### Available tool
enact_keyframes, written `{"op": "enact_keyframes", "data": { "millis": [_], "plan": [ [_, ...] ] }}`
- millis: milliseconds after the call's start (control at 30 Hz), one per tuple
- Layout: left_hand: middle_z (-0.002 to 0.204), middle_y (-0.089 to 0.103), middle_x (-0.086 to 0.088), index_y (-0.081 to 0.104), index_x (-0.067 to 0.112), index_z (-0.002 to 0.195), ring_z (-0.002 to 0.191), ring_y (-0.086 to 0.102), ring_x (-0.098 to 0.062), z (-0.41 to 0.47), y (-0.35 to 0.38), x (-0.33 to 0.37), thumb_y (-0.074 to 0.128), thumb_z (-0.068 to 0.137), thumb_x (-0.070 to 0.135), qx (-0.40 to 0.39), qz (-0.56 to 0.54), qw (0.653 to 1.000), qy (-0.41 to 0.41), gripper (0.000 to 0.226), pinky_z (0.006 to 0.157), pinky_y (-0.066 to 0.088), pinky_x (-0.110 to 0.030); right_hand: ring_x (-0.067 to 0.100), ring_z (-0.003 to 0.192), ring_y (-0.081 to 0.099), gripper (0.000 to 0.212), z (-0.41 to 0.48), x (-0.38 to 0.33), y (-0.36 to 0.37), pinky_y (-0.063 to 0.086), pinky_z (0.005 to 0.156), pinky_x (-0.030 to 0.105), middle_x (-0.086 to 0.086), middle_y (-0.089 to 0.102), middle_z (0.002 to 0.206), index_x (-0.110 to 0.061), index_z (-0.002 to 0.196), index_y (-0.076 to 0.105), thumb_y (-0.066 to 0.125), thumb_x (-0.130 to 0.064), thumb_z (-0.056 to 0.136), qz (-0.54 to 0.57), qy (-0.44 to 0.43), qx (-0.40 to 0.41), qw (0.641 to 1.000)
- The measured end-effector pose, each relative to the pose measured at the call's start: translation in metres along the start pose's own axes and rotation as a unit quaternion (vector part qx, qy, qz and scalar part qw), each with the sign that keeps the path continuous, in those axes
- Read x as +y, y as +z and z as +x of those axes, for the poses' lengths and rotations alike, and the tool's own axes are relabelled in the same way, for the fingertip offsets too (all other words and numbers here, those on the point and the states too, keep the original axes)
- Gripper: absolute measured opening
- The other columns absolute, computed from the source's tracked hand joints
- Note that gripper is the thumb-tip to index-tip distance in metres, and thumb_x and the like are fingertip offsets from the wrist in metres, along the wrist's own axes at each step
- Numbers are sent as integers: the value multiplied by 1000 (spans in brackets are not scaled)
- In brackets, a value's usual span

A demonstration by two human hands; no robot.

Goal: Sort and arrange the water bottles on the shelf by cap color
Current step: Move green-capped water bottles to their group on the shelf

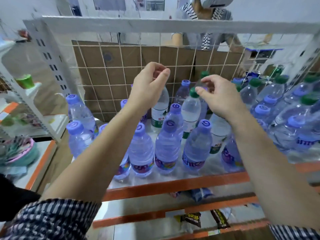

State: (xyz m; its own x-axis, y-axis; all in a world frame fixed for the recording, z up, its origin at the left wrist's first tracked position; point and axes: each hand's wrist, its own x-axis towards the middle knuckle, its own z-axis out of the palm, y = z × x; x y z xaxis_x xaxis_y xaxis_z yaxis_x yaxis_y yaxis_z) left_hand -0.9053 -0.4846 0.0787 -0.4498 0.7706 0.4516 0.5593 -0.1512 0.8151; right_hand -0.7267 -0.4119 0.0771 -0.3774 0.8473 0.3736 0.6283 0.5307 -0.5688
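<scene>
At the far left, on the next rack, there is a green cup (26, 80) and a stack of bowls (20, 151); then comes my shelf (173, 185) with its orange front edge, and a wire grid (121, 66) at the back with brown cardboard (97, 54) behind it; two purple-cap bottles (74, 126) stand at the left end of the shelf; my left hand (149, 85) is up over a clear bottle with a green label (160, 110); its fingers are curled and its thumb and first finger meet, but the bottle's cap is hidden, so I cannot tell if I am holding it; my two hands are apart; in front, a row of bottles with purple caps (170, 123) stands near the orange edge; just behind that row stands a green-cap bottle (194, 92), and my right thumb is right by its cap; my right hand (220, 97) is curled round the blurry clear neck of another bottle with a green cap (205, 73) near the grid; further right the bottles are mixed, green caps (254, 82) and purple caps (262, 109) all together; down on the lower shelves lie dark snack packets (190, 217); behind the grid stands a person in a striped top (206, 38).
</scene>
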Motion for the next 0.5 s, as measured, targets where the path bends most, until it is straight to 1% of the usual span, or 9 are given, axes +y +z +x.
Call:
{"op": "enact_keyframes", "data": {
  "millis": [67,100,167,200,233,300,333,400,500],
  "plan": [
    [86,60,14,62,20,108,78,55,0,17,16,-3,55,96,35,-1,10,999,-49,20,66,41,-14,32,116,55,48,18,5,2,41,91,34,15,62,123,-7,127,57,65,-38,91,-80,6,-89,993],
    [93,62,11,61,19,110,85,58,-5,24,23,-5,56,96,37,-1,17,997,-72,24,70,44,-17,34,115,55,48,26,6,3,41,86,34,17,62,120,-5,124,57,65,-39,91,-108,-1,-125,986],
    [109,63,1,58,17,117,99,61,-15,37,34,-9,56,94,40,0,46,993,-106,32,84,50,-29,35,106,59,43,38,7,7,41,74,32,18,64,106,-2,110,61,65,-40,90,-144,-25,-173,974],
    [116,62,-2,56,16,121,105,60,-18,42,39,-12,56,94,41,5,68,990,-119,37,91,50,-34,34,101,60,40,42,9,8,40,71,32,17,65,100,-1,104,62,65,-38,90,-149,-37,-185,971],
    [122,59,-5,54,14,125,109,59,-21,46,42,-14,57,93,41,13,86,987,-132,42,95,49,-38,34,99,61,38,44,11,10,41,70,32,16,65,99,-1,103,62,65,-36,91,-144,-46,-189,970],
    [129,55,-9,50,11,129,114,57,-24,52,47,-19,58,91,41,27,98,982,-160,49,99,48,-43,33,98,60,37,43,14,12,42,71,33,15,65,105,-2,111,58,63,-34,93,-118,-46,-190,974],
    [132,53,-10,48,9,131,116,56,-26,53,49,-22,59,91,41,29,102,979,-175,53,100,48,-44,34,99,60,39,41,16,14,40,70,33,15,63,107,-3,116,53,62,-34,94,-106,-43,-193,975],
    [135,52,-12,43,7,135,118,55,-27,55,53,-28,62,89,41,23,119,970,-210,60,99,49,-43,32,92,57,43,37,20,17,35,68,32,15,58,103,-5,124,45,58,-35,96,-84,-43,-200,975],
    [127,58,-10,43,8,135,113,59,-26,57,58,-37,67,87,41,16,139,959,-248,63,97,50,-40,25,80,52,40,36,25,18,35,65,32,10,55,94,-6,122,44,56,-34,97,-62,-41,-194,978]
  ]
}}
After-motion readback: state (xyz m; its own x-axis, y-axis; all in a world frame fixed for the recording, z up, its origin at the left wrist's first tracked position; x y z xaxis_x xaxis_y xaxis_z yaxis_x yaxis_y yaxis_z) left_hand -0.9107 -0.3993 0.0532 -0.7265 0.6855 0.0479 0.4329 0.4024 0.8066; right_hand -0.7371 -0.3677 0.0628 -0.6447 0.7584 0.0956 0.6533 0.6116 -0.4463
